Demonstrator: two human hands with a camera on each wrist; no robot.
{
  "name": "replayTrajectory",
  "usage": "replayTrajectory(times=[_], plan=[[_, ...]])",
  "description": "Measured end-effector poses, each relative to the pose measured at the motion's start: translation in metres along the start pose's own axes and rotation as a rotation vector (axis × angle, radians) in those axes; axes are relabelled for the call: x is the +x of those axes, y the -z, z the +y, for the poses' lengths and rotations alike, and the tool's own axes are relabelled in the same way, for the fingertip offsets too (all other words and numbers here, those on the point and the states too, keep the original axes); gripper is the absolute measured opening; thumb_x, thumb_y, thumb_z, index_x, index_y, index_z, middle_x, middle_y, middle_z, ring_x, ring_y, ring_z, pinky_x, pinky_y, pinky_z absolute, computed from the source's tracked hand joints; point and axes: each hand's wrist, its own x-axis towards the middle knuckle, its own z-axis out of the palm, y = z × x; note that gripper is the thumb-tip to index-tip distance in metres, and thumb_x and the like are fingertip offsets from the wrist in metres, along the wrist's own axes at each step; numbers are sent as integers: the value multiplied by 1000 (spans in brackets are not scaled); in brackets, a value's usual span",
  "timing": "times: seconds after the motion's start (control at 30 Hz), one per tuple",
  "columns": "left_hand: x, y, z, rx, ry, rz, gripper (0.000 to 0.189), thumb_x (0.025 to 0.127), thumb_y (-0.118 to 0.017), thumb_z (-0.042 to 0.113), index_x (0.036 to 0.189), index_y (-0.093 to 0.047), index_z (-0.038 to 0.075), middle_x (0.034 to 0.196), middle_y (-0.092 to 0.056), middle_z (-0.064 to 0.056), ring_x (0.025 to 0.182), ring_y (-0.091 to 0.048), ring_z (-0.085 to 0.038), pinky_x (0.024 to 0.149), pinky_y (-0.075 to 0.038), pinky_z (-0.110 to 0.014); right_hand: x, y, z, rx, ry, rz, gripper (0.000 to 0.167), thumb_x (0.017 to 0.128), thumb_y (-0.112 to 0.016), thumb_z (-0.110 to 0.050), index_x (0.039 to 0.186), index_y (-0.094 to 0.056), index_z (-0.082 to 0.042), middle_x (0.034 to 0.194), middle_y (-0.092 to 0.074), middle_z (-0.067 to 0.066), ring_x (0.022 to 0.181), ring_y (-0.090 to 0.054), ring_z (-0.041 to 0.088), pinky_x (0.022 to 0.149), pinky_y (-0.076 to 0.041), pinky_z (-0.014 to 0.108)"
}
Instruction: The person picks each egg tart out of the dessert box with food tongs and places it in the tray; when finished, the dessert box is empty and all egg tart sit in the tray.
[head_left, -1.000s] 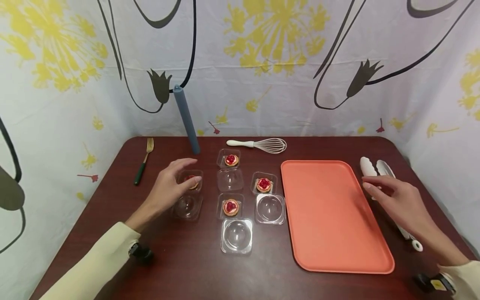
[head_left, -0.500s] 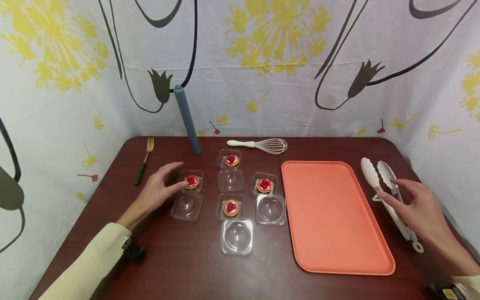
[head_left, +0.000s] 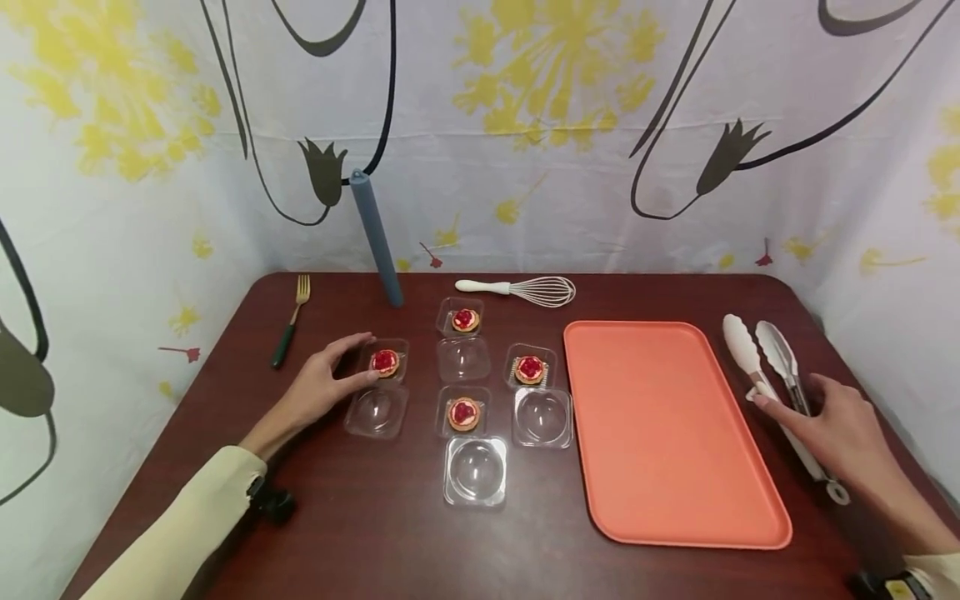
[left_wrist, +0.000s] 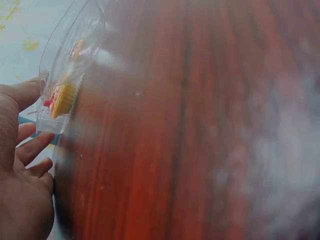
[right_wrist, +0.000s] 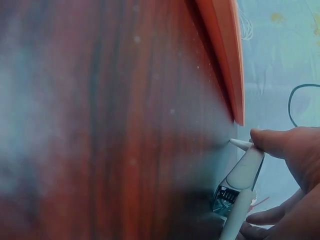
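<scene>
Left hand loosely grips plastic box left of tray; right hand pinches tongs, opposite side. Hard squeeze may buckle box, tipping tart.

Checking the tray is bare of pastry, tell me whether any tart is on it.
No, all four tarts sit in clear containers left of the orange tray.

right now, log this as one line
left hand: at leftmost clear square plastic tart container | right hand: spanning white-tipped metal tongs, grip unclear | orange rectangular tray: between hands
</scene>
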Motion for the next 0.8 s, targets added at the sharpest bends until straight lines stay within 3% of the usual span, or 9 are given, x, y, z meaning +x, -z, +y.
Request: replayTrajectory(times=[0.1, 0.3, 0.43, 0.67, 0.8], plan=[[-4, 1, -2, 13, 12, 15, 72, 101, -84, 29, 163, -52, 10, 164, -54, -14, 161, -36, -36, 129, -30, -64, 0, 1, -2, -4, -3, -20, 80, 98, -81, -47, 124, -61, 26, 107, -67, 46, 91, -66, 56, 66, -49, 48], [-6, 0, -3, 28, 10, 9, 73, 101, -84, 31, 164, -52, 11, 166, -51, -15, 161, -35, -38, 128, -29, -66, -1, 3, -4, -43, -54, -45, 89, 99, -76, -53, 122, -59, 30, 107, -66, 49, 94, -66, 61, 69, -52, 58], [-4, -2, -4, 34, 2, -5, 76, 101, -84, 29, 165, -49, 9, 164, -53, -15, 161, -33, -39, 129, -26, -67, -3, 3, -3, -47, -94, -55, 88, 100, -74, -55, 121, -60, 29, 105, -67, 46, 90, -67, 56, 64, -51, 50], [-1, -4, -4, 26, -9, -15, 80, 101, -84, 28, 167, -45, 5, 159, -60, -14, 161, -32, -38, 130, -24, -67, -6, 5, -5, -75, -142, -62, 82, 99, -73, -59, 108, -69, 23, 80, -70, 28, 73, -65, 39, 58, -44, 38], [1, -5, -4, 31, -13, -16, 81, 101, -84, 28, 167, -44, 4, 158, -61, -13, 163, -30, -38, 130, -23, -67, -9, 8, -6, -67, -160, -44, 87, 98, -75, -58, 118, -64, 26, 98, -70, 42, 85, -67, 52, 61, -47, 45]])
